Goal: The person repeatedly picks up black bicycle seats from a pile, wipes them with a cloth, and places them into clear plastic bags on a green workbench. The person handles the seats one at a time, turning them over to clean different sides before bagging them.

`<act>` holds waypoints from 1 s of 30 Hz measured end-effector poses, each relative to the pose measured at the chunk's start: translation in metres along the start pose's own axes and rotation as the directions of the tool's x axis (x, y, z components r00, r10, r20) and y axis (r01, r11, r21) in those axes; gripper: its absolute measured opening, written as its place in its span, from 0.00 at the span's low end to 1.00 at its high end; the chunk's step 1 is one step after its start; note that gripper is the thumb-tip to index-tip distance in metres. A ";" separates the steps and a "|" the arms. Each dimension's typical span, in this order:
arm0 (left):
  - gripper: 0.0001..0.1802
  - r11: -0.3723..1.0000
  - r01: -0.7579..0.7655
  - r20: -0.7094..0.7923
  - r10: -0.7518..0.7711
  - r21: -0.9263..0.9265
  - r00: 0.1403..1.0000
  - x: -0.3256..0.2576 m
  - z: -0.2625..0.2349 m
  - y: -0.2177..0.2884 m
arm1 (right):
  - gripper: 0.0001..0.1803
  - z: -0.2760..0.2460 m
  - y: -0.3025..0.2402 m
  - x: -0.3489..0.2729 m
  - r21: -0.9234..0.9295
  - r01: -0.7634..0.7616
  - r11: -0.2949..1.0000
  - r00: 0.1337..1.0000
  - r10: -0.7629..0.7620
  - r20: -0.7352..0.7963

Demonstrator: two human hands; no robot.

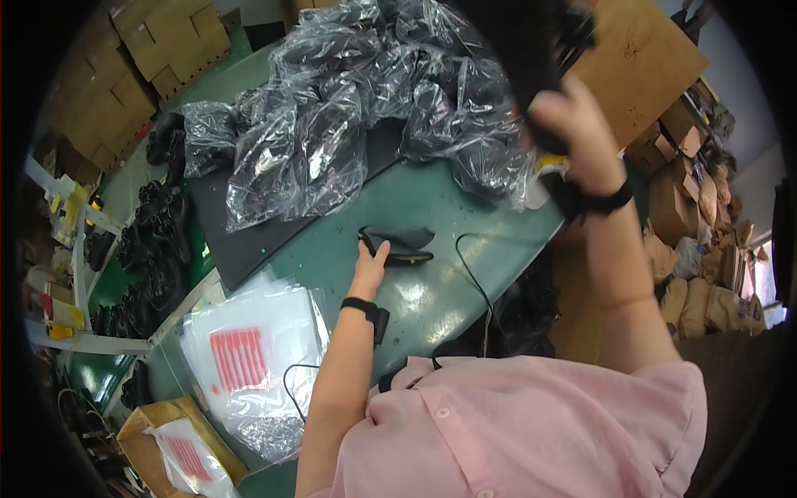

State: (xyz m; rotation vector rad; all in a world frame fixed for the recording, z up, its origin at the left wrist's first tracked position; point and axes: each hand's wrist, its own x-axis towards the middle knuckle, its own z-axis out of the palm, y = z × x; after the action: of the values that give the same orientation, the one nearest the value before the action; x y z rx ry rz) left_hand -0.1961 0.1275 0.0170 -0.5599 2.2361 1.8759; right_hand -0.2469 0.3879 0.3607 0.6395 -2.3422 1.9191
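Observation:
My left hand (369,264) is closed around the heel end of a black shoe (404,242), which lies low over the green table. My right hand (581,137) is raised at the upper right, its fingers wrapped round a long black object (519,50). That object is close and blurred, so its kind is unclear. Behind both hands, a heap of black shoes in clear plastic bags (332,149) covers the far part of the table. To the left of my left forearm lies a stack of clear plastic bags (286,319) with red print.
A black mat (228,249) lies under part of the heap. Unbagged black shoes (162,232) line a rack at left. An open cardboard box (137,432) stands at lower left, and cartons (170,37) are stacked behind. A black cable (461,257) crosses the table's right side.

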 end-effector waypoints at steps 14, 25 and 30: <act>0.19 0.380 -0.353 -0.363 0.047 -0.855 0.931 -0.178 -0.162 -0.007 | 0.45 0.211 0.120 -0.145 -0.357 0.219 0.908 0.877 -0.023 0.480; 0.25 0.805 -0.305 -0.620 -0.097 -0.509 0.779 -0.178 -0.186 -0.082 | 0.35 0.251 0.131 -0.141 0.076 -0.764 0.641 0.397 0.373 0.839; 0.32 0.558 0.249 -0.482 0.320 0.791 0.816 -0.208 -0.117 -0.115 | 0.32 0.255 0.162 -0.151 0.025 -0.594 0.804 0.630 0.446 0.636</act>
State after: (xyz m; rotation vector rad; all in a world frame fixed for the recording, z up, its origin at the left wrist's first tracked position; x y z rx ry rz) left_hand 0.0517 0.0344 0.0105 -0.9631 3.1394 0.3799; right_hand -0.1085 0.2130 0.1073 0.7294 -2.9803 2.5907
